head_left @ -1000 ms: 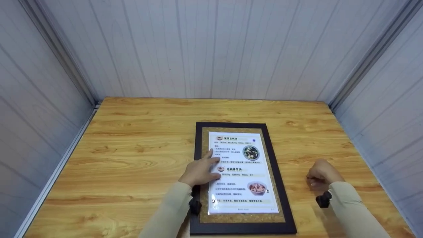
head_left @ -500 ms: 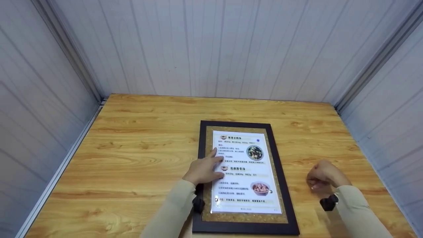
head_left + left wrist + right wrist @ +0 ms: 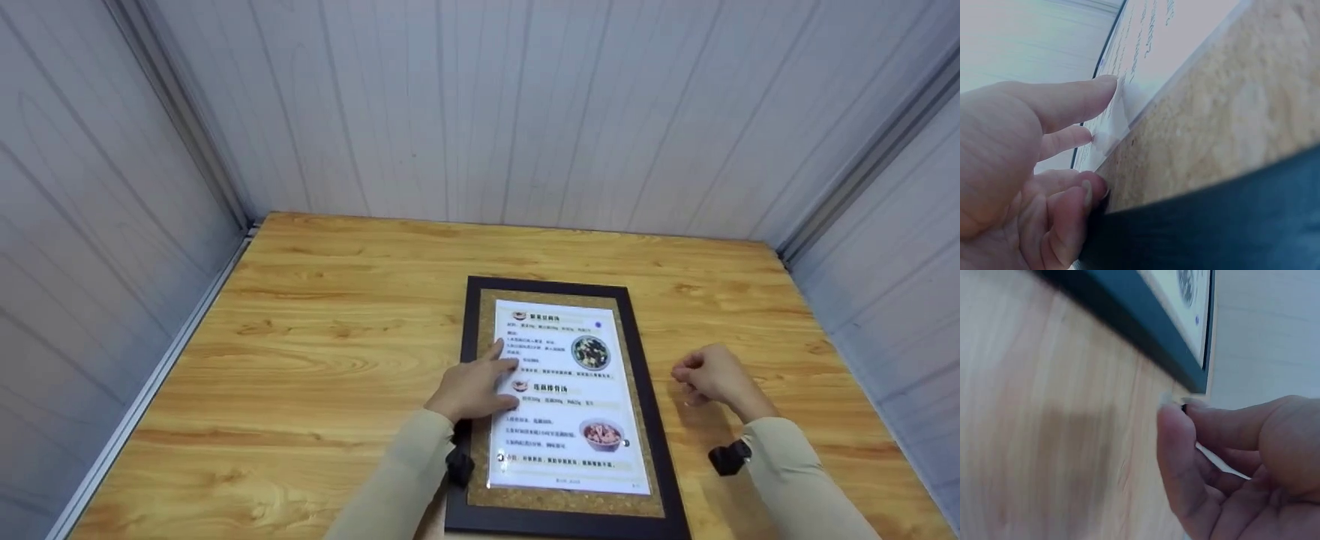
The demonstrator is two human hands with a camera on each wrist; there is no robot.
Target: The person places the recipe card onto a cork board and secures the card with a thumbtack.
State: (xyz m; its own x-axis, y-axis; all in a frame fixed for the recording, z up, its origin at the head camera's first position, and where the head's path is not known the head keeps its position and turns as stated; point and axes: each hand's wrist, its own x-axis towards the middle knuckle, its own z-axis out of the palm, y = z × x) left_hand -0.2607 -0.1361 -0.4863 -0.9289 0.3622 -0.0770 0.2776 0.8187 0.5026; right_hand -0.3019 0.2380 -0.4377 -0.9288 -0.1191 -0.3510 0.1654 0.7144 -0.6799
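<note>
A laminated recipe sheet (image 3: 559, 420) lies on a cork board (image 3: 570, 501) with a black frame (image 3: 566, 521). My left hand (image 3: 472, 386) rests across the board's left side, fingers spread onto the sheet. In the left wrist view, the left thumb and a finger touch the sheet's edge (image 3: 1120, 121). To the right of the frame, my right hand (image 3: 716, 379) is raised over the table. Its thumb and index finger pinch a small black object (image 3: 1184, 408), mostly hidden by the fingertips. A blue pin (image 3: 598, 325) sits at the sheet's top right corner, and small dark pins (image 3: 626, 443) show lower down.
The board lies on a wood-grain table (image 3: 322, 352). Pale panel walls (image 3: 465, 112) enclose the table at the back, left and right. Each wrist wears a black camera, such as the right wrist camera (image 3: 729, 457).
My right hand has lifted and moved left toward the frame, its thumb and index finger now extended in a pinch. The left hand stays on the sheet. The head view has shifted slightly.
</note>
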